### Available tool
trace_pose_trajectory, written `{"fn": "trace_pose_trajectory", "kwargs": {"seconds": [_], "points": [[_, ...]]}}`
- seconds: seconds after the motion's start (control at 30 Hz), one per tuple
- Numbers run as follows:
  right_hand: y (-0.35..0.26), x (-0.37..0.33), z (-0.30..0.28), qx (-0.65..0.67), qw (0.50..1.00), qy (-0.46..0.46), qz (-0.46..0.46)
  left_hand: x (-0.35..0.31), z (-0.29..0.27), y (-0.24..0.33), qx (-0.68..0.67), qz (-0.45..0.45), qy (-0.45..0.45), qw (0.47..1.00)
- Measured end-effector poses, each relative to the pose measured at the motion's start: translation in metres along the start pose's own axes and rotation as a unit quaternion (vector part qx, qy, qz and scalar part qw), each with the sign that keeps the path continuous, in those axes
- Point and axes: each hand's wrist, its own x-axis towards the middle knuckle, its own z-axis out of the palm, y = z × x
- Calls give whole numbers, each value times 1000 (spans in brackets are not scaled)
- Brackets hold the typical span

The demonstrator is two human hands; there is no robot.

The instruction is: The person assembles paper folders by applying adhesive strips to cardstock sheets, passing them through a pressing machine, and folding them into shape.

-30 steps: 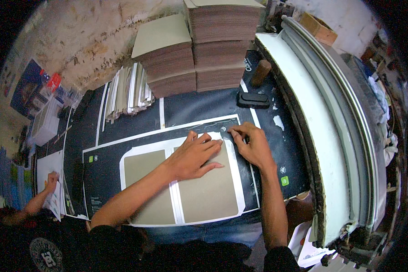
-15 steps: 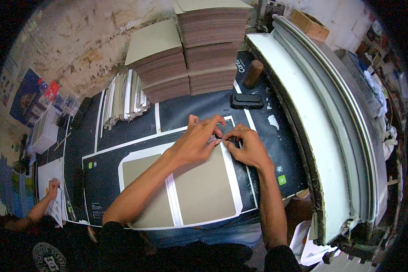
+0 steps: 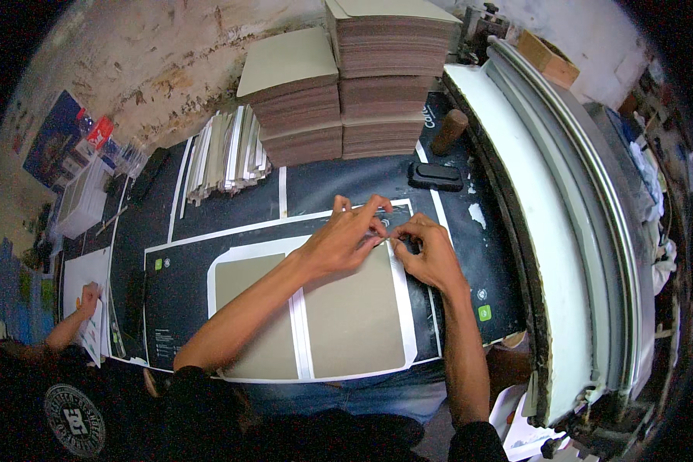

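Note:
Two grey-brown boards, a left one [image 3: 250, 323] and a right one [image 3: 354, 323], lie side by side on a larger white sheet [image 3: 405, 339], whose margin shows around them and in the strip between. At the far right corner of the sheet my left hand [image 3: 343, 240] reaches across the boards, thumb and fingers pinched together. My right hand [image 3: 430, 252] meets it there from the right, its thumb and fingertips also closed. A tiny pale bit shows between the fingertips; the fingers hide most of that corner.
Tall stacks of grey boards [image 3: 385, 100] stand at the back on the black mat [image 3: 185, 308], beside a bundle of board strips [image 3: 227, 154]. A black case [image 3: 435, 176] and brown cylinder [image 3: 449, 132] lie right. A large rollered machine [image 3: 547, 223] borders the right; another person's hand [image 3: 90, 299] is left.
The whole view has shifted, so the scene sits slightly further right. My hands stay at the same corner, with the fingertips a little further apart.

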Motion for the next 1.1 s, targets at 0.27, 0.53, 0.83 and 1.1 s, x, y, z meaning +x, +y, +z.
{"fn": "trace_pose_trajectory", "kwargs": {"seconds": [0.27,0.53,0.83,1.1], "points": [[3,1,4,10,1000,10,9,-9,1,-2,69,36,8,997],[6,0,1,3,1000,15,-13,-22,-6,-1,299,136,-95,940],[8,0,-6,40,998,32,36,-19,-4,-4,258,135,-117,950],[2,-1,-15,29,997,-17,65,16,-4,-1,64,57,-55,995]]}}
